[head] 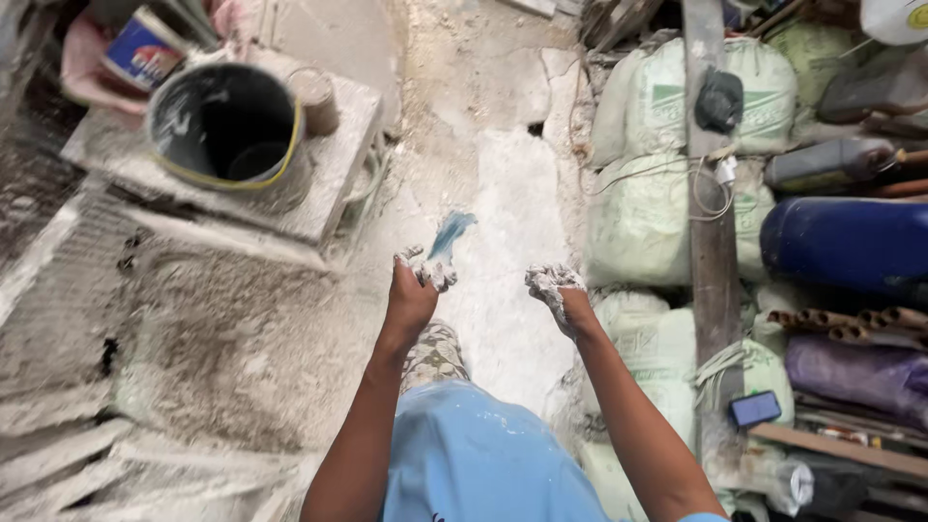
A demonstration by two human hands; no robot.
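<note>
Fingers (pixel 432 274) of left hand (pixel 414 290), plaster-caked, pinch a blue scraper blade (pixel 450 233) pointing up over the dusty floor (pixel 242 338). Right hand (pixel 553 288) curled, plaster-coated, holding nothing visible. Black bucket (pixel 224 126) well apart on a stone block (pixel 338 155).

blue tool (pixel 450 235) motion-blurred, maybe a scraper | your fingers (pixel 551 282) hidden under white plaster | your arms cut off by bottom edge

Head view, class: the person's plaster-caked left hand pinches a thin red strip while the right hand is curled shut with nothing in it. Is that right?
Not quite. In the head view the thin strip pinched by the plaster-caked left hand is blue, not red. The right hand is curled with nothing visible in it.
</note>
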